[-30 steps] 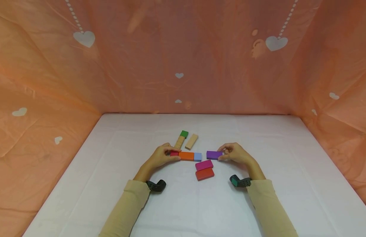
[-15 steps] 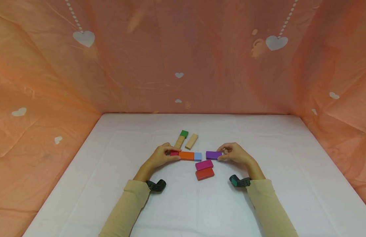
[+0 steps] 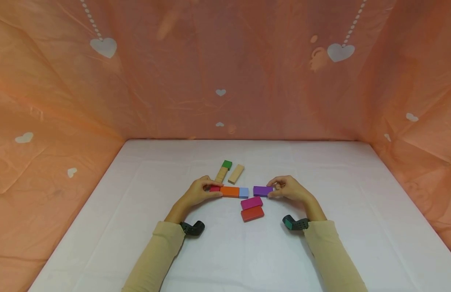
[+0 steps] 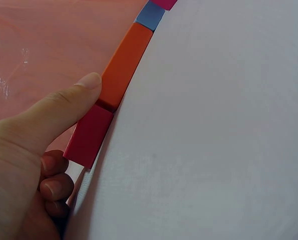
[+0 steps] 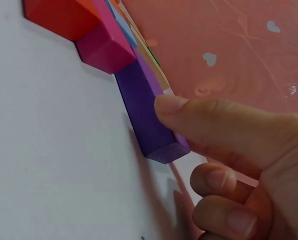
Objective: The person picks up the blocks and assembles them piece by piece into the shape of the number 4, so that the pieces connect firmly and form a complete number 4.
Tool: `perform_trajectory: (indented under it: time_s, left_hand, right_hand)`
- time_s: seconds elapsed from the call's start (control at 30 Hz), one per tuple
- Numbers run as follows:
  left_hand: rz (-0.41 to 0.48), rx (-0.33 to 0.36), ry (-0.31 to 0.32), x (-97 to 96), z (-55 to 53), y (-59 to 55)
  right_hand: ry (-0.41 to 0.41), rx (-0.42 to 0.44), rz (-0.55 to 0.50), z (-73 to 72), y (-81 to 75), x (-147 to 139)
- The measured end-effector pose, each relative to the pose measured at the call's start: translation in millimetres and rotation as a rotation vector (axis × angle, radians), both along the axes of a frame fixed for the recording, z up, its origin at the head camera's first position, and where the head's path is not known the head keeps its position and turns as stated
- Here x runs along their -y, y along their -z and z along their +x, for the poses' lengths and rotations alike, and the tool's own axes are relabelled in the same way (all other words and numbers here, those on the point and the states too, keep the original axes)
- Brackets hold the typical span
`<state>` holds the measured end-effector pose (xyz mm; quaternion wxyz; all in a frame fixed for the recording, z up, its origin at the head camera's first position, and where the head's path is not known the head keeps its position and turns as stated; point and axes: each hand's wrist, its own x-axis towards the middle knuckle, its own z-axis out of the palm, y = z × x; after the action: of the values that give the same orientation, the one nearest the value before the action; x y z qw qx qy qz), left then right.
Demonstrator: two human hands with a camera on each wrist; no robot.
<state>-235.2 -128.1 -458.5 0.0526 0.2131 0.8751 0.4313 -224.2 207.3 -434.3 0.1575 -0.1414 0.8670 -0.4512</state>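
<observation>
Risk of swivel in the pinch of the right hand, with only the right end of the purple block between thumb and fingers, the rest leftward. Risk of skewing the adjoining orange block through twisting of the left hand, pinching the crimson block. Away from the table's far edge, near the purple block, an easily bumped magenta block.

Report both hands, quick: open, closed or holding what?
Left hand: holding the dark red block, beside the orange block.
Right hand: holding the purple block near its right end.
</observation>
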Motion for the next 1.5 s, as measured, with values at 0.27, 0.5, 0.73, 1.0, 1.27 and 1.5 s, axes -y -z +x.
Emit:
perform_trajectory:
  time_s: [0.27, 0.5, 0.73, 1.0, 1.27, 1.5]
  left_hand:
    - [0.006, 0.001, 0.004, 0.5, -0.6, 0.3]
    - [-0.001, -0.004, 0.009, 1.1, -0.8, 1.0]
    - [0.000, 0.001, 0.009, 1.0, -0.6, 0.9]
    - [0.011, 0.004, 0.006, 0.6, -0.6, 0.8]
    - [0.009, 0.012, 0.004, 0.5, -1.1, 1.3]
    - [0.015, 0.010, 0.009, 1.1, -1.4, 1.6]
  right_hand:
    - [-0.021, -0.009, -0.002, 0.0, -0.5, 0.0]
    - [-0.016, -0.006, -0.009, 0.4, -0.3, 0.7]
    - [-0.011, -0.012, -0.007, 0.4, 0.8, 3.2]
    - [-0.015, -0.018, -0.003, 1.1, -0.1, 5.2]
    - [-0.018, -0.018, -0.002, 0.2, 1.7, 5.8]
    - [-0.019, -0.021, -0.010, 0.0, 2.8, 6.6]
